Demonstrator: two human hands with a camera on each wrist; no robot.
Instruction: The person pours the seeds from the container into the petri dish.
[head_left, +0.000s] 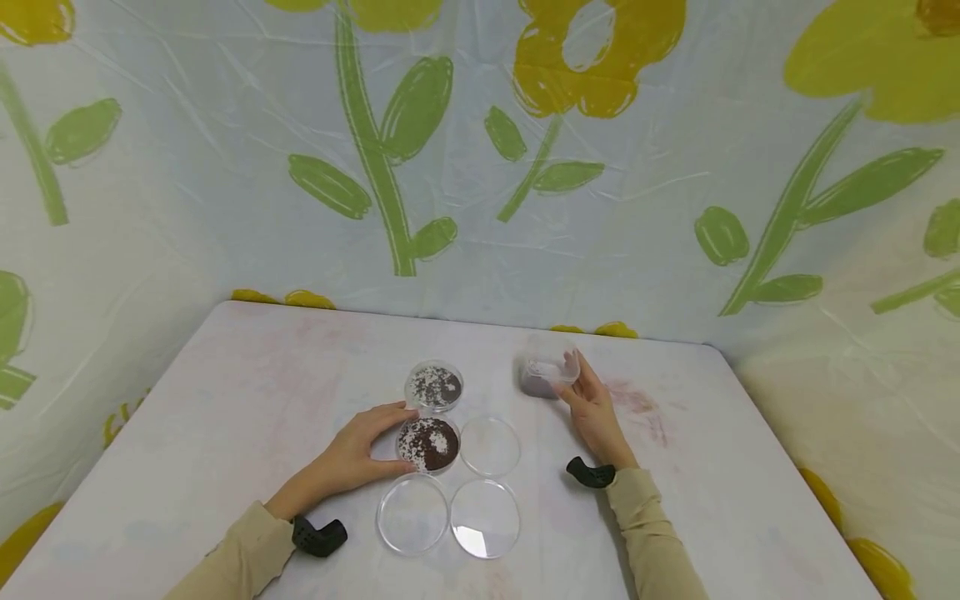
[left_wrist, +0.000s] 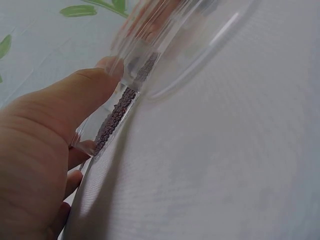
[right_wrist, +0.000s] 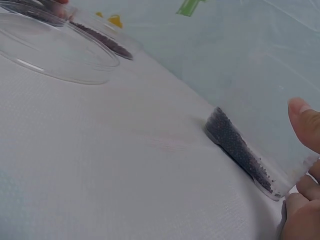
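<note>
My left hand (head_left: 363, 450) grips the near petri dish (head_left: 429, 444) of brown granules dusted with white bits, thumb on the near side and fingers on the far side. In the left wrist view, that thumb (left_wrist: 92, 92) lies along the clear wall, with the dark granule layer (left_wrist: 117, 115) showing through. Farther right, my right hand (head_left: 596, 417) holds a clear plastic container (head_left: 536, 385) at its right end; dark grains (right_wrist: 242, 150) fill its lower part. The container looks blurred from above. In the right wrist view, the thumb (right_wrist: 305, 125) stands over its upper side.
Behind the held dish, a second filled petri dish (head_left: 435, 387) sits on the white-covered table (head_left: 300, 358). Three clear round dishes or lids lie nearby: one to the right (head_left: 491, 447) and two nearer me, left (head_left: 412, 515) and right (head_left: 485, 517). A flower-printed curtain (head_left: 465, 275) hangs behind.
</note>
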